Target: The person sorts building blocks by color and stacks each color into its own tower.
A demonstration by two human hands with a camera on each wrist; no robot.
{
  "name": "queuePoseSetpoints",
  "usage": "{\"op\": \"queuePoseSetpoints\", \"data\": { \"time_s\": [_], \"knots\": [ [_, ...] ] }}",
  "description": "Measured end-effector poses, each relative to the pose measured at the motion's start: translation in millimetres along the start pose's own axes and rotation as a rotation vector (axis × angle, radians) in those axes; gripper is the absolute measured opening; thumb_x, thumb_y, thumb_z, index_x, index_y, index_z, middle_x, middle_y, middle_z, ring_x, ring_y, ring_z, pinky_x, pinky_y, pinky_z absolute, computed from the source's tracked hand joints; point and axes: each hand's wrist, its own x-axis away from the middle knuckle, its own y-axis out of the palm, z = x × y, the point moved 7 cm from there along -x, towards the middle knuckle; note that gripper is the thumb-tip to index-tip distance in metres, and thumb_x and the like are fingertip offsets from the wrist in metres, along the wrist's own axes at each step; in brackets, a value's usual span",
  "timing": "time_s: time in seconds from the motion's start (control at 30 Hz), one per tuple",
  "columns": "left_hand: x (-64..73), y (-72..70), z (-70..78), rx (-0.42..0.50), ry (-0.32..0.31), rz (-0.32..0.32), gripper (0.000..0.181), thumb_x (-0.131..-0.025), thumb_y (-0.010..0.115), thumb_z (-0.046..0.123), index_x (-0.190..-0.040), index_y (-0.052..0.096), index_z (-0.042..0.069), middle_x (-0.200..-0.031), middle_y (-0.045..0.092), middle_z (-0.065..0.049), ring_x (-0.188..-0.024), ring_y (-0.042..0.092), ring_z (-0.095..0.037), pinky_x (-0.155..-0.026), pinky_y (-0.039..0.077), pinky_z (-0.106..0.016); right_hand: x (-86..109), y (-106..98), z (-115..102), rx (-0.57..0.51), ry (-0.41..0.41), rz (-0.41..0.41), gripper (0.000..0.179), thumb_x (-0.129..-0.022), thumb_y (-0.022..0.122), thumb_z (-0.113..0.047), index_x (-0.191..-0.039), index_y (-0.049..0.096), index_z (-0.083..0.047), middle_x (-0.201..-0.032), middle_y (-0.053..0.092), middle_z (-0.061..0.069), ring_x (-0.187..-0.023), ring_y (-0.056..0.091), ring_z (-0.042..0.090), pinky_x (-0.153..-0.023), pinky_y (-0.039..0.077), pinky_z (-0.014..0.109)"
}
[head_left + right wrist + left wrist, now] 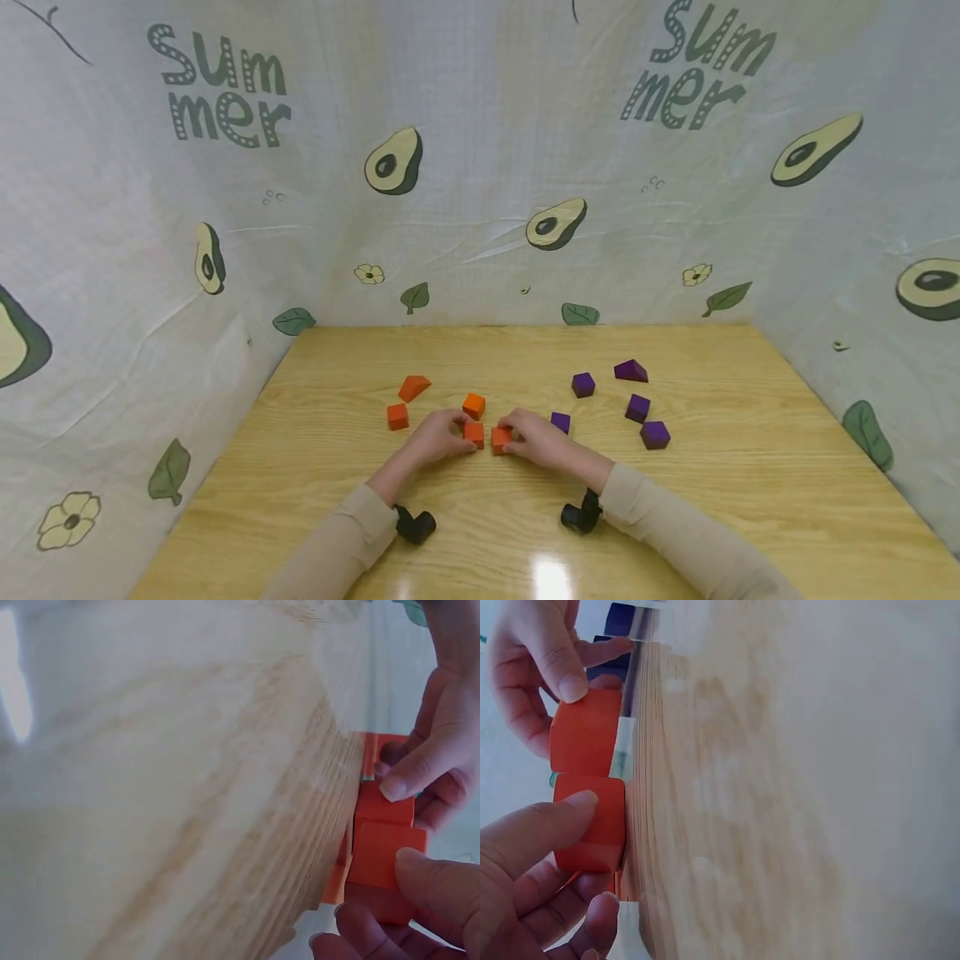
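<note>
Near the middle of the table (480,517), my left hand (438,437) pinches an orange-red cube (473,432) between thumb and fingers. A second orange-red cube (498,442) is pinched by my right hand (536,438) just beside it. From above, a narrow gap separates the two cubes. The left wrist view shows the left thumb lying on the nearer cube (592,851), with the other cube (585,739) past it. Behind the hands sits a brighter orange cube (474,406). A purple cube (560,422), partly hidden, lies behind the right hand.
Left of the hands lie an orange cube (397,417) and an orange wedge-like block (414,387). To the right are purple cubes (583,385), (637,408), (656,434) and a purple wedge-like block (632,371). Patterned cloth (480,275) encloses the table's back and sides.
</note>
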Motion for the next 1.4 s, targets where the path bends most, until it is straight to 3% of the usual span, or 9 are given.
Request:
{"op": "queuePoseSetpoints", "data": {
  "time_s": [0.23,0.6,1.4],
  "knots": [
    [-0.4,1.6,1.3,-0.026,0.019,0.007,0.035,-0.071,0.079,0.021,-0.101,0.065,0.009,-0.099,0.062,-0.003,-0.089,0.054,-0.018,-0.081,0.044,-0.038,-8.8,-5,-1,0.004,0.008,0.042,0.028,-0.085,0.065,-0.014,-0.109,0.061,0.001,-0.099,0.060,0.010,-0.082,0.055,0.015,-0.070,0.047,0.028],
    [-1.3,1.1,9.4,-0.039,0.020,0.004,0.035,-0.071,0.079,0.018,-0.101,0.066,0.005,-0.098,0.063,-0.005,-0.081,0.051,-0.016,-0.077,0.044,-0.036,-18.3,-2,1,-0.057,0.054,0.002,0.027,-0.083,0.067,-0.012,-0.106,0.063,0.001,-0.099,0.062,0.009,-0.083,0.055,0.015,-0.074,0.048,0.031],
    [-3.3,0.7,6.8,-0.048,0.021,0.002,0.035,-0.070,0.080,0.021,-0.098,0.066,0.006,-0.095,0.063,-0.004,-0.075,0.048,-0.014,-0.070,0.042,-0.030,-20.3,2,3,-0.013,0.044,-0.001,0.027,-0.082,0.068,-0.015,-0.106,0.063,-0.002,-0.097,0.061,0.006,-0.078,0.051,0.012,-0.072,0.046,0.029]
  ]
}}
